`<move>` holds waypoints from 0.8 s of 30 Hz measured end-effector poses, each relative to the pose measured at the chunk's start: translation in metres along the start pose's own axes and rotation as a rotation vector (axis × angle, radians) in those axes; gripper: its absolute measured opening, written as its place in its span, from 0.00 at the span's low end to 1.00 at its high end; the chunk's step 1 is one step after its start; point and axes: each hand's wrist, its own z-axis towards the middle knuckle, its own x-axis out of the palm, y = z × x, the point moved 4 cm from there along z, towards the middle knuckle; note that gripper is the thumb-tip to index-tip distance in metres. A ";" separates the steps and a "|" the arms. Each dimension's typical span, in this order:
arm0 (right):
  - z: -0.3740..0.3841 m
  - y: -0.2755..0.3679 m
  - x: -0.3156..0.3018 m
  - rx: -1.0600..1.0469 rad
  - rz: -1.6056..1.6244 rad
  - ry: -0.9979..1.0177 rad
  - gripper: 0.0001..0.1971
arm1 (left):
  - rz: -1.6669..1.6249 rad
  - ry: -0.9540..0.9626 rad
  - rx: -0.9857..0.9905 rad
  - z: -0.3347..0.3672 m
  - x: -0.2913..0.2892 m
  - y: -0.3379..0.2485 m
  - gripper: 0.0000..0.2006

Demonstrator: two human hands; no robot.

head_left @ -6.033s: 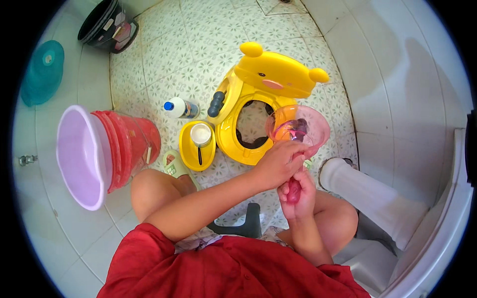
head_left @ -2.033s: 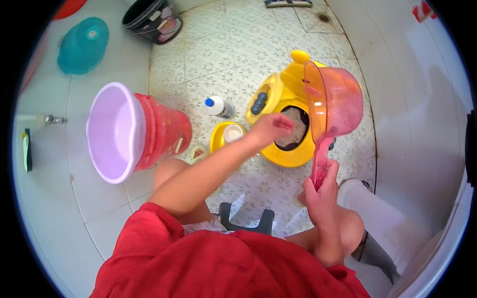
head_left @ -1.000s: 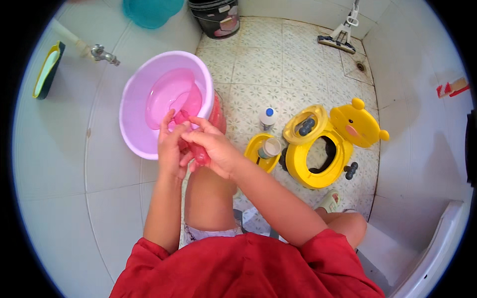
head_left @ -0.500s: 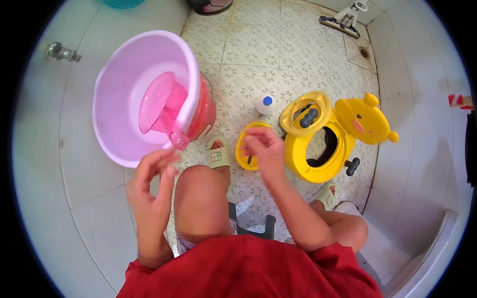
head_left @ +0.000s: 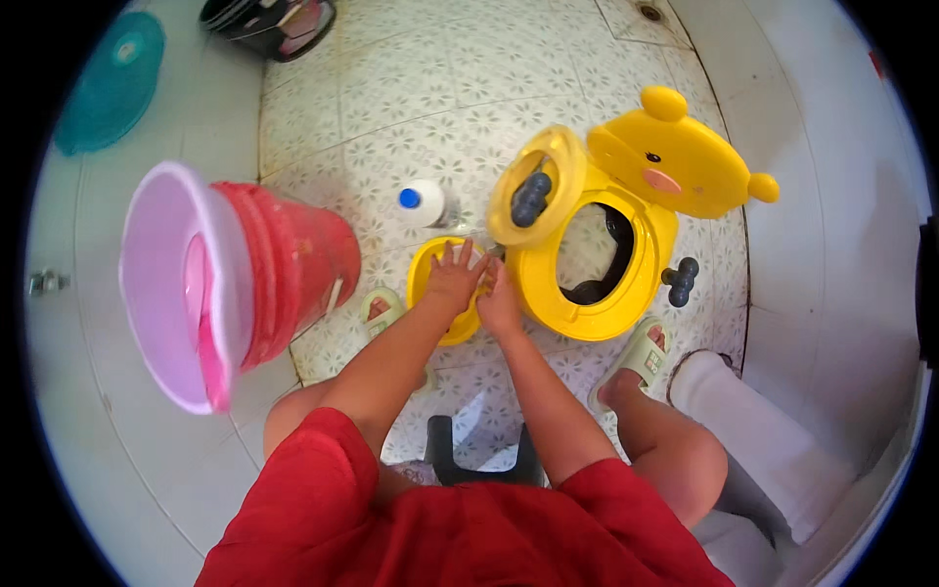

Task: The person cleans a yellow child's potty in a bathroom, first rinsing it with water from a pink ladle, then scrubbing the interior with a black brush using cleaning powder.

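Between my feet lies a shallow yellow bowl [head_left: 419,276]. My left hand [head_left: 454,282] reaches over it with its fingers spread, nothing seen in them. Close beside, my right hand [head_left: 500,301] is at the bowl's right edge, next to the potty; its fingers are bent and partly hidden, so a grip cannot be made out. The yellow potty chair [head_left: 533,305] stands to the right with an animal-face lid [head_left: 690,161] raised. A yellow ring seat [head_left: 569,161] is tilted up on its left side. Dark grey knobbed handles [head_left: 682,282] stick out from it.
A white bottle with a blue cap [head_left: 425,205] stands beyond the bowl. At left, a purple tub [head_left: 147,293] with a pink dipper [head_left: 201,318] rests on a red bucket [head_left: 298,264]. A black bucket [head_left: 256,27] and teal basin [head_left: 112,83] are farther off. A white pipe [head_left: 748,430] is at right.
My left hand has moved away from the pink dipper and tub to the yellow bowl. My right hand is a little lower, beside it. The whole view has shifted.
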 end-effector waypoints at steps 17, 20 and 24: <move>-0.179 0.150 -0.153 -0.359 -0.089 -0.090 0.49 | -0.316 -0.148 0.626 -0.151 -0.219 -0.115 0.35; -0.220 0.178 -0.183 -0.445 -0.097 0.014 0.46 | -0.275 -0.317 0.803 -0.187 -0.240 -0.146 0.33; -0.235 0.176 -0.191 -0.455 -0.112 -0.012 0.45 | -0.250 -0.412 0.714 -0.200 -0.235 -0.164 0.26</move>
